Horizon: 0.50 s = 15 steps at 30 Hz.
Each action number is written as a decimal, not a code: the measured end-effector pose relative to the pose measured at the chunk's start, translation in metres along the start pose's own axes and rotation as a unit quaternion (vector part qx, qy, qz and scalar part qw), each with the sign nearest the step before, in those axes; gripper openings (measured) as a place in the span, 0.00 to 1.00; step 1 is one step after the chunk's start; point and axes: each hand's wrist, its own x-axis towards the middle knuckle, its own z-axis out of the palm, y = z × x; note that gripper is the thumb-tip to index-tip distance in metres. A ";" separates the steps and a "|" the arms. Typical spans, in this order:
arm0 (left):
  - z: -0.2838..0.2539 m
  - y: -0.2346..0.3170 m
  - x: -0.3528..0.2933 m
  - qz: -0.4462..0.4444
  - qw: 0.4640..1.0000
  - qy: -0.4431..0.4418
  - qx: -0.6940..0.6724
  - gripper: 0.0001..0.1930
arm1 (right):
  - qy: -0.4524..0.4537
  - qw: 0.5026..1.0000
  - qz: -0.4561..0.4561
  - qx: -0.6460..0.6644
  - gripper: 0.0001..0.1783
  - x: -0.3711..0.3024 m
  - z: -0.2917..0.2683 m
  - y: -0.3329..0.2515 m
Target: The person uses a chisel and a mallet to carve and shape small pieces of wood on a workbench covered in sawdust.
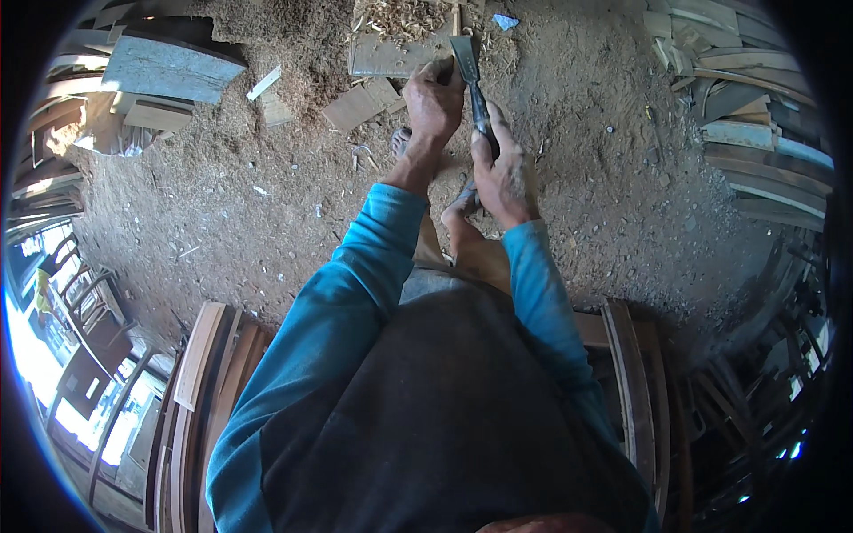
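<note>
My right hand (505, 173) is closed round the dark handle of a broad chisel (466, 60). The chisel's flat grey blade points away from me and widens toward its far end. Close on its left, my left hand (434, 102) is closed, apparently on a thin wooden stick (457, 16). Only the far end of that stick shows past the blade; the rest is hidden by the blade and fingers. Beneath the stick's far end lies a wooden board (391, 55), strewn with pale shavings (404, 16).
Loose board offcuts (360, 105) lie just left of my hands on the dusty ground. Stacked planks rise at the far left (169, 67) and far right (755, 133). More timber (209, 364) stands beside me. My bare feet (462, 206) are under my forearms.
</note>
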 end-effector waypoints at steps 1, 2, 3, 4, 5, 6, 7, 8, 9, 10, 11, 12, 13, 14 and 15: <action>0.003 0.001 0.002 0.002 1.000 0.010 -0.008 0.14 | 0.023 0.999 -0.026 0.005 0.30 0.010 0.002 0.003; 0.004 0.002 -0.001 0.002 1.000 0.012 -0.015 0.13 | 0.015 1.000 -0.010 0.000 0.30 0.020 0.002 0.004; 0.005 0.003 -0.003 -0.007 1.000 0.011 -0.018 0.13 | 0.007 1.000 0.002 -0.005 0.30 0.034 -0.001 -0.003; 0.006 0.004 -0.004 -0.016 1.000 0.010 -0.021 0.13 | -0.001 1.000 0.014 -0.009 0.30 0.045 -0.006 -0.012; 0.006 0.004 -0.004 -0.024 0.999 0.010 -0.025 0.13 | -0.024 0.998 0.060 -0.016 0.30 0.049 -0.008 -0.021; 0.006 0.003 -0.005 -0.020 0.999 0.013 -0.023 0.13 | -0.021 0.997 0.063 -0.024 0.30 0.051 -0.006 -0.026; 0.006 0.001 -0.006 -0.016 1.000 0.015 -0.022 0.13 | -0.018 0.997 0.067 -0.032 0.31 0.052 -0.004 -0.030; 0.004 0.000 -0.002 -0.007 1.000 0.021 -0.020 0.13 | -0.013 0.997 0.067 -0.037 0.31 0.055 -0.002 -0.035; 0.003 -0.001 -0.001 -0.020 0.999 0.019 -0.028 0.13 | -0.013 0.997 0.053 -0.056 0.31 0.052 -0.001 -0.035; 0.002 -0.001 -0.001 -0.033 0.999 0.017 -0.037 0.13 | -0.016 0.997 0.060 -0.045 0.31 0.044 0.001 -0.035; 0.003 0.001 -0.002 -0.050 0.997 0.015 -0.049 0.13 | -0.020 0.997 0.069 -0.038 0.31 0.033 0.001 -0.034; 0.003 0.002 0.000 -0.044 0.998 0.014 -0.049 0.13 | -0.025 0.996 0.077 -0.032 0.30 0.029 0.000 -0.034; 0.004 0.003 0.003 -0.037 0.998 0.012 -0.049 0.13 | 0.003 0.998 0.050 -0.022 0.30 0.031 -0.001 -0.035; 0.004 0.003 -0.002 -0.037 0.998 0.003 -0.049 0.12 | 0.006 0.998 0.050 -0.029 0.30 0.035 -0.002 -0.033; 0.004 0.005 -0.003 -0.038 0.998 -0.001 -0.052 0.12 | 0.012 0.998 0.045 -0.033 0.30 0.051 -0.002 -0.030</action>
